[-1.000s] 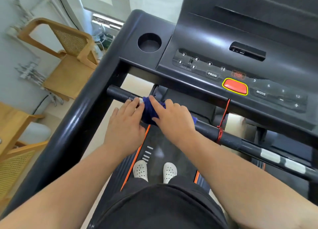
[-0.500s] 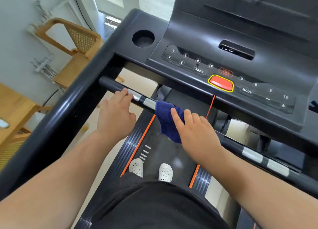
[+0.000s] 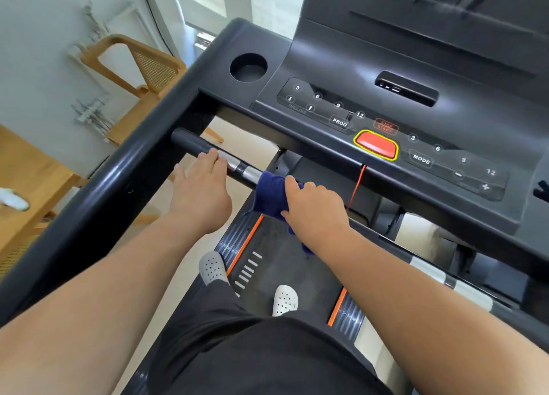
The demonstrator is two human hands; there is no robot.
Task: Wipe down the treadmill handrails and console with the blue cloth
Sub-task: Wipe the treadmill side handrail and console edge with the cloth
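Front handrail (image 3: pixel 190 141) is a black bar; its long axis runs from upper left, by the left side rail (image 3: pixel 104 192), diagonally to lower right. Two silver sensor plates (image 3: pixel 252 173) sit on it left of centre.

Blue cloth (image 3: pixel 271 197) is draped over the handrail just right of those plates, touching the nearer one. Its bunched part wraps the bar across the bar's axis. The loose tail hangs down toward the belt (image 3: pixel 285 264), and its end shows under the right wrist.

Right hand (image 3: pixel 316 209): fingers curled over the top of the cloth and the bar beneath, clamping the cloth onto the rail. The thumb side is hidden, so I can't tell how far it wraps underneath.

Left hand (image 3: pixel 202 191): no cloth in it. Fingers are nearly straight, with the tips resting on top of the handrail at the left sensor plate. The thumb is splayed off to the left and not wrapped round. A short gap of bare bar lies between the two hands.

Console (image 3: pixel 445 53) sits above and behind the bar, with neither hand touching it. On it are a round cup holder (image 3: pixel 248 67) at the left and a red button (image 3: pixel 375 145) with a yellow rim at mid panel. A red cord (image 3: pixel 356 186) hangs below the button, just right of the right hand.

White perforated shoes (image 3: pixel 285 301) stand on the belt. A wooden chair (image 3: pixel 142 71) is off to the left by the wall.
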